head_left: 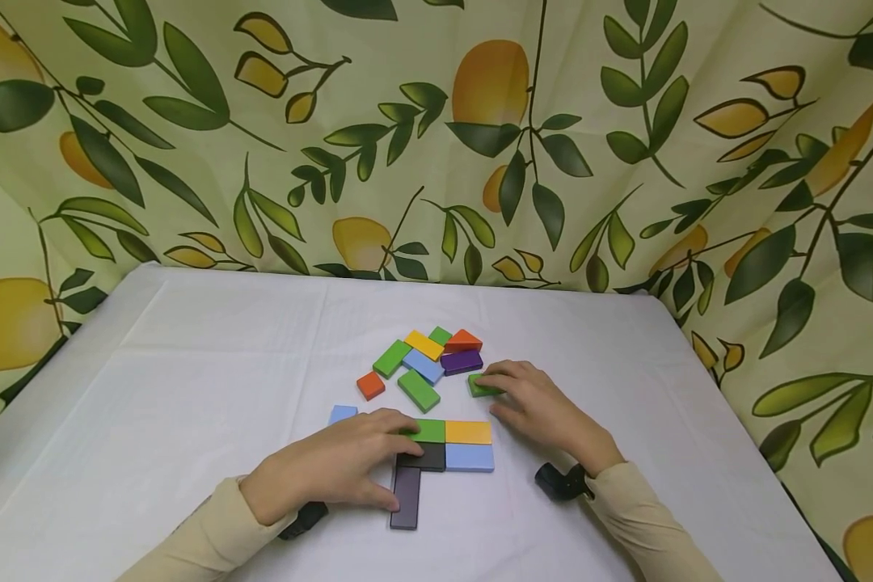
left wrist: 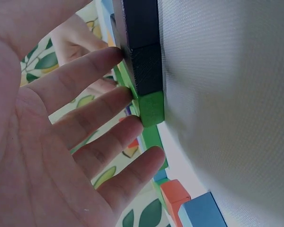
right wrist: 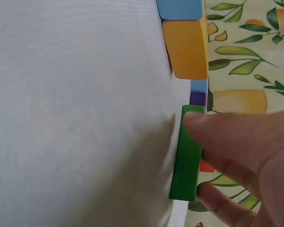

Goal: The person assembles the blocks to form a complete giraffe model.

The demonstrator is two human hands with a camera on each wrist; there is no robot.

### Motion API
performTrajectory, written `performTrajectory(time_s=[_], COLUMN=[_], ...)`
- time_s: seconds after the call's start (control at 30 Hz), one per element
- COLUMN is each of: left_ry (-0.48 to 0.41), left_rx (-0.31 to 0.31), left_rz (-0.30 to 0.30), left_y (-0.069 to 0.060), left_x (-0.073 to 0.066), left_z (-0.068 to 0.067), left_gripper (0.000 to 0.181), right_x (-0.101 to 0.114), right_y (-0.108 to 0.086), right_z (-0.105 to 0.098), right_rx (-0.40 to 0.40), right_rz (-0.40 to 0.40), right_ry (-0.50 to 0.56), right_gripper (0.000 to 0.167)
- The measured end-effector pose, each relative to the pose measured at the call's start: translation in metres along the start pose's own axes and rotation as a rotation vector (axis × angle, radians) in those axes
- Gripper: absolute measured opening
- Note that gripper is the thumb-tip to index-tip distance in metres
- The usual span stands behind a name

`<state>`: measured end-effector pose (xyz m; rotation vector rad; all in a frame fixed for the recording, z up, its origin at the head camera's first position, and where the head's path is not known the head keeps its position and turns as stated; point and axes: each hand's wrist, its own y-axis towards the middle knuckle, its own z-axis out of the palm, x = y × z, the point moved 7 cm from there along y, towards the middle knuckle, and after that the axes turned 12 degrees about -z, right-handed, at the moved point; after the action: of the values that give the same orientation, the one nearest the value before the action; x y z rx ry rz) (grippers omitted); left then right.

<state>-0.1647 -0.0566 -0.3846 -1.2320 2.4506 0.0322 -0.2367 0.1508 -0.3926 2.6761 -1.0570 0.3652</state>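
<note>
A flat group of rectangular wooden blocks lies before me: a green block [head_left: 431, 431] beside a yellow block [head_left: 469, 432], with a black block [head_left: 431, 458] and a light blue block [head_left: 470, 458] below them. From the black one a dark purple block [head_left: 406, 501] extends toward me. My left hand [head_left: 338, 457] spreads its extended fingers against the group's left side; fingertips touch the black and green blocks in the left wrist view. My right hand [head_left: 538, 408] holds a separate green block [right wrist: 185, 161] between thumb and fingers, low at the white cloth, right of the group.
Behind the group lie loose blocks, among them a purple block [head_left: 461, 361], an orange triangle [head_left: 464, 341], a small orange block [head_left: 370, 385] and several others. A light blue block [head_left: 343, 413] sits partly behind my left hand. A patterned curtain [head_left: 407, 162] hangs beyond the table [head_left: 225, 347].
</note>
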Motion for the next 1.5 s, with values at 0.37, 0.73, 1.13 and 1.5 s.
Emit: performTrajectory(time_s=[0.37, 0.73, 1.13, 1.5], left_ry=[0.006, -0.002, -0.007, 0.004], left_rx=[-0.004, 0.010, 0.027, 0.015], left_rz=[0.003, -0.004, -0.009, -0.001], left_y=[0.000, 0.000, 0.001, 0.000], left_x=[0.000, 0.000, -0.002, -0.002], left_z=[0.001, 0.001, -0.001, -0.001], left_gripper=[0.056, 0.056, 0.056, 0.056], right_x=[-0.003, -0.009, -0.013, -0.011], right_y=[-0.001, -0.002, -0.008, -0.013], right_z=[0.000, 0.001, -0.001, -0.004], right_rx=[-0.005, 0.037, 0.132, 0.179], right_rz=[0.023, 0.100, 0.158, 0.197], right_ry=[-0.051, 0.031, 0.145, 0.212], right_gripper=[0.041, 0.041, 0.047, 0.052])
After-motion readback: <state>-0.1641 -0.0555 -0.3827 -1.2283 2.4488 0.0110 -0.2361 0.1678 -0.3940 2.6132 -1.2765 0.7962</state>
